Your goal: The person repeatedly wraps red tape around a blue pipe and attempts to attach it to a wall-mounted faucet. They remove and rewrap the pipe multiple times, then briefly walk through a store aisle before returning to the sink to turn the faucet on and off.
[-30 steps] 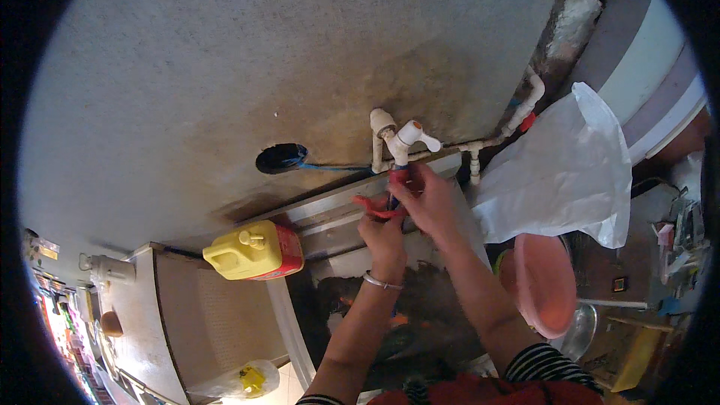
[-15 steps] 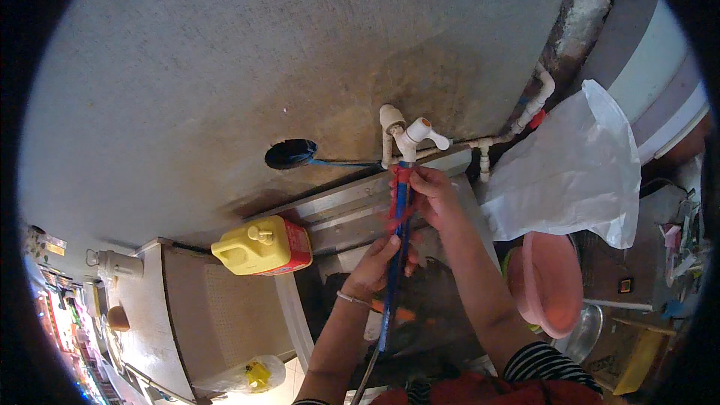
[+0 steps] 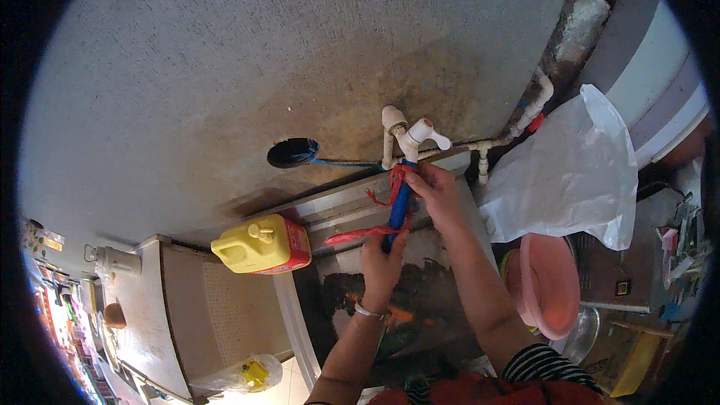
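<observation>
A white plastic tap (image 3: 414,139) sticks out from the wall, with a blue hose (image 3: 400,208) hanging from its spout. Red cloth-like strip (image 3: 352,236) is looped around the hose's top; one loose end trails leftward across the hose. My right hand (image 3: 439,193) is closed at the hose's upper end, thumb pressing the red strip just under the spout. Lower down, my left hand (image 3: 381,264) closes round the hose near the trailing strip. Below that hand the hose is hidden.
Beneath is a metal sink (image 3: 337,214) with a dark, stained basin. A yellow jug (image 3: 255,244) stands at its left edge. To the right hang a white plastic sack (image 3: 562,172) and a pink basin (image 3: 551,285). A blue cord leaves a wall hole (image 3: 292,153).
My left hand has turned and sits slightly lower on the hose. The red strip's loose end now swings out to the left. The hose's lower length has gone from sight. My right hand stays near the spout.
</observation>
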{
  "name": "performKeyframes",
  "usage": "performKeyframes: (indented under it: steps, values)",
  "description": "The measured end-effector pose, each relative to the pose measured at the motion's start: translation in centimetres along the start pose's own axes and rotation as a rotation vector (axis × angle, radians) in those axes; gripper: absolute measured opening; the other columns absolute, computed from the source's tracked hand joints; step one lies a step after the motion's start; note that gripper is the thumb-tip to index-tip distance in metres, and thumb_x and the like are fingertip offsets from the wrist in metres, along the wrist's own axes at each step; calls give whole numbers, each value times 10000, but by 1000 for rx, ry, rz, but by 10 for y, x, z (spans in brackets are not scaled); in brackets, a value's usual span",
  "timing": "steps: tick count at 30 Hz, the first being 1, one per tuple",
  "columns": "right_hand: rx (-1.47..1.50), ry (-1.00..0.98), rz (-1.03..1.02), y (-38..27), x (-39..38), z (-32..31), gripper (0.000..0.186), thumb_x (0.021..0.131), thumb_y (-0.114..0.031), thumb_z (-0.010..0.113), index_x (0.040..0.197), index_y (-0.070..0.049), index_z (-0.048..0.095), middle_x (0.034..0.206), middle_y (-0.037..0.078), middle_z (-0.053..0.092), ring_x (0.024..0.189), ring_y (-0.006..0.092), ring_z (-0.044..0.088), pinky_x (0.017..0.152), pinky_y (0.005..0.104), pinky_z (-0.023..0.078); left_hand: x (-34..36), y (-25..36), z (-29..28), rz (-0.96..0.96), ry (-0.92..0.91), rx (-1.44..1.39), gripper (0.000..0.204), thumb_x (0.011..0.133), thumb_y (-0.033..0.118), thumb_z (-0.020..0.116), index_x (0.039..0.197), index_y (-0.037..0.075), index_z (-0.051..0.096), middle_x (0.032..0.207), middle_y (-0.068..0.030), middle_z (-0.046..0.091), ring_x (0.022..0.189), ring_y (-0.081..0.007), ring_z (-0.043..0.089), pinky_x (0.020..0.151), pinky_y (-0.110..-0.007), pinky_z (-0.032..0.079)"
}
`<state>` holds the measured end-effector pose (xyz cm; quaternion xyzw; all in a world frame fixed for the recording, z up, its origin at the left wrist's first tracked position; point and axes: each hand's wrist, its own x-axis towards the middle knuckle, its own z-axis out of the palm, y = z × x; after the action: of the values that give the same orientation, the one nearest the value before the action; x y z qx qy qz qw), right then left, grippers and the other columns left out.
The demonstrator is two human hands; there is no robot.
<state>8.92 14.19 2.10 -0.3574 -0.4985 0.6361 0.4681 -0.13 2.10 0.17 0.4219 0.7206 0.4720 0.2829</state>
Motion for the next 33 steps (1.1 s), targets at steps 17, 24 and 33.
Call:
performKeyframes:
  steps: [17, 24, 33]
  values:
    - [98, 108, 52, 10, 10, 8, 382, 736, -180, 720, 1012, 13, 541, 851, 72, 615, 765, 127, 581, 664, 274, 479, 4, -27, 7, 106, 77, -154, 253, 738, 124, 698, 920, 8, 567, 778, -115, 598, 687, -196, 585, 644, -295, 458]
    - [-67, -59, 21, 11, 8, -3, 366, 792, -202, 659, 1076, -16, 522, 927, 67, 597, 830, 147, 582, 757, 295, 467, 15, -46, 17, 100, 20, -336, 210, 748, 69, 682, 913, -19, 585, 819, -73, 602, 722, -126, 566, 665, -266, 457]
    - [417, -344, 163, 23, 2, -12, 345, 835, -204, 591, 1104, -1, 516, 999, 110, 597, 924, 220, 589, 853, 359, 459, 12, -40, 2, -34, -91, -378, 253, 784, 71, 653, 1016, -17, 599, 846, -65, 628, 788, -110, 569, 698, -255, 465]
